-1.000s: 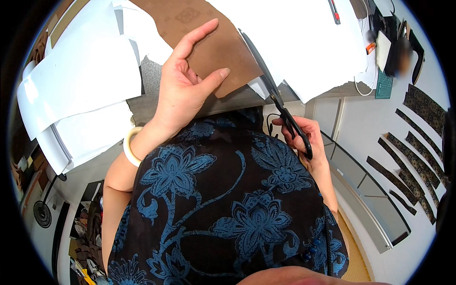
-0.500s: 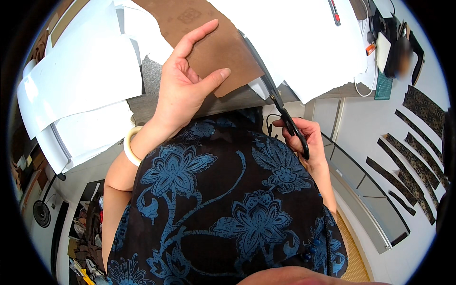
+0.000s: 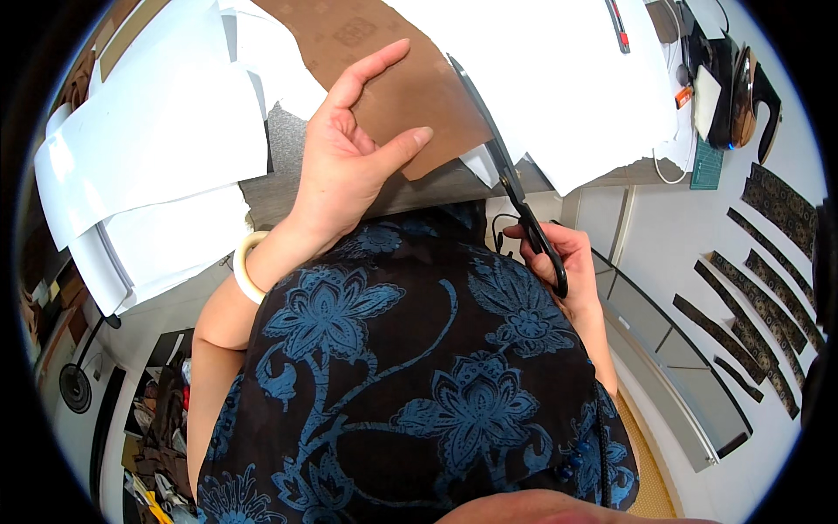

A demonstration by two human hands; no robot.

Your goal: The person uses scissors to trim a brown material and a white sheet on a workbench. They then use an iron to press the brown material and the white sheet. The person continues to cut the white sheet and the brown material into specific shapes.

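A brown sheet [image 3: 445,122] with a faint embossed pattern, leather-like, lies over white paper at the table's near edge. My left hand [image 3: 349,157] rests on it, index finger and thumb stretched wide apart; its other fingers are curled and partly hidden. In my right hand [image 3: 572,258] is a pair of long black scissors [image 3: 508,173], gripped by the handles below the table edge. Their blades point up and away to the left, lying along the right edge of the brown sheet. From this view I cannot tell how far apart the blades are.
White paper [image 3: 157,113] covers the table's left and hangs over its edge. More white paper [image 3: 567,105] lies right, with a red-and-grey cutter [image 3: 621,33]. Shoes [image 3: 744,100] and a green mat [image 3: 706,166] are at the far right. Dark patterned strips [image 3: 720,332] lie beyond.
The view has shifted slightly, so table and papers appear a little further right. The blade tips show more plainly beside the brown sheet's edge. Both hands keep almost the same pose.
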